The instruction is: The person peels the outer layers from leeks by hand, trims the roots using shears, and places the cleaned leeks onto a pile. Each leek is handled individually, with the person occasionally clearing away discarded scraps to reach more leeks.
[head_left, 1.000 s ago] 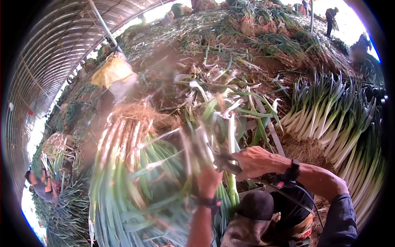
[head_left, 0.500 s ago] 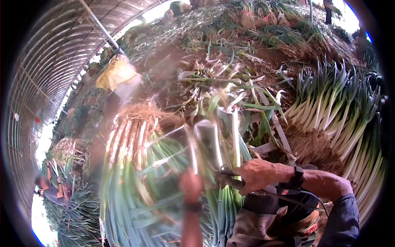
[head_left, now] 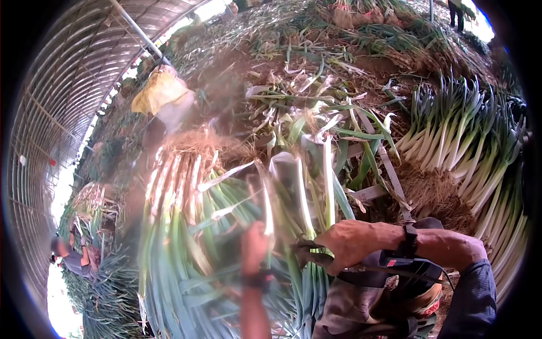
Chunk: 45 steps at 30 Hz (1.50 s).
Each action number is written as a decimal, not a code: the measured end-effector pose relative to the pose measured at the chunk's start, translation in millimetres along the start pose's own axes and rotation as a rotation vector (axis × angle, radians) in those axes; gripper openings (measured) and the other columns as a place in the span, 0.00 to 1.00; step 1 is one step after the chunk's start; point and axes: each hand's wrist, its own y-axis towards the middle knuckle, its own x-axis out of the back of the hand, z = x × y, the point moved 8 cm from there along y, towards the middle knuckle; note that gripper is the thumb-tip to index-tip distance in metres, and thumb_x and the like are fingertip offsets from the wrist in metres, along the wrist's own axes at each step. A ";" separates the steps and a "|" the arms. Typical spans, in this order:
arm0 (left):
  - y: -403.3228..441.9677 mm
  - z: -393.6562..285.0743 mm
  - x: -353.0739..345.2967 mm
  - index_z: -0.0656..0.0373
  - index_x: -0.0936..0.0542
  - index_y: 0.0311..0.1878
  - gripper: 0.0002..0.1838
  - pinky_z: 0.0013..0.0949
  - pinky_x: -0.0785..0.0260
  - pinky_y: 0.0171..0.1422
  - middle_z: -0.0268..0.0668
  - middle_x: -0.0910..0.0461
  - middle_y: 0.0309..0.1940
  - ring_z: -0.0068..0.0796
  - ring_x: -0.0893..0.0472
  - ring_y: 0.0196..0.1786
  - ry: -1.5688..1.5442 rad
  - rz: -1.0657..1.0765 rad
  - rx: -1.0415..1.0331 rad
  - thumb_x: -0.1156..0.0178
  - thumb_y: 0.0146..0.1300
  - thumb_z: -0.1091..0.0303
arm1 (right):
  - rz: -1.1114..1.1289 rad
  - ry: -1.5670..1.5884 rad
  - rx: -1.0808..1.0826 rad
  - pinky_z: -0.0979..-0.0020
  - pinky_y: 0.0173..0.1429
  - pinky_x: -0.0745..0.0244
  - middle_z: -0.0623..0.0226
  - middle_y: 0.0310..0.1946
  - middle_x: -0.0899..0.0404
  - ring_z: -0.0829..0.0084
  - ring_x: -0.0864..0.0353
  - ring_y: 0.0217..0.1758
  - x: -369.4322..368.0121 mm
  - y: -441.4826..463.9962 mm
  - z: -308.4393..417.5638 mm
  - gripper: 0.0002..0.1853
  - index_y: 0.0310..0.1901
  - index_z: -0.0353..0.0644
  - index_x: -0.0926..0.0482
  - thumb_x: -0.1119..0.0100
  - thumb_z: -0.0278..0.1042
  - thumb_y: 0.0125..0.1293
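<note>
The left hand (head_left: 255, 244) looks blurry, with its arm coming straight up from below and a dark band on the wrist. Beside it, the right hand (head_left: 344, 243) is curled, knuckles up. Its arm bends at the elbow, with a band too.

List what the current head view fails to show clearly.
Head view: left hand, fingers lost in blur.
Head view: dark tool, handle hidden inside the right hand.
Head view: far person, upper body cut off by the top edge.
Head view: co-worker at left, too small to tell what is held.
</note>
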 end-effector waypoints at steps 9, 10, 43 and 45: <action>5.9 -11.6 1.7 0.63 0.18 0.50 0.18 0.47 0.24 0.56 0.52 0.14 0.43 0.54 0.15 0.48 0.053 0.045 0.059 0.38 0.55 0.69 | -0.055 -0.023 -0.135 0.57 0.37 0.20 0.54 0.25 0.17 0.54 0.15 0.29 5.9 30.0 -16.3 0.29 0.51 0.36 0.21 0.32 0.49 0.52; 9.2 -19.1 4.4 0.63 0.18 0.49 0.18 0.48 0.25 0.57 0.53 0.15 0.43 0.57 0.16 0.49 0.076 0.095 0.102 0.38 0.54 0.67 | -0.080 -0.032 -0.136 0.58 0.37 0.20 0.54 0.25 0.17 0.55 0.16 0.28 10.3 35.1 -19.4 0.29 0.51 0.36 0.21 0.32 0.49 0.52; -2.7 -86.4 36.7 0.69 0.18 0.52 0.22 0.27 0.24 0.46 0.38 0.13 0.39 0.22 0.17 0.39 -0.265 0.216 0.198 0.31 0.53 0.71 | 0.064 -0.067 -0.067 0.57 0.43 0.20 0.54 0.33 0.16 0.56 0.14 0.37 -4.2 -19.3 -4.1 0.25 0.51 0.42 0.20 0.34 0.50 0.56; -12.9 -90.5 38.7 0.69 0.18 0.54 0.23 0.27 0.24 0.47 0.38 0.13 0.40 0.22 0.17 0.41 -0.393 0.217 0.234 0.30 0.54 0.72 | 0.005 -0.036 -0.102 0.54 0.44 0.21 0.45 0.29 0.17 0.49 0.15 0.37 -1.3 -20.4 -8.5 0.32 0.49 0.32 0.22 0.31 0.51 0.50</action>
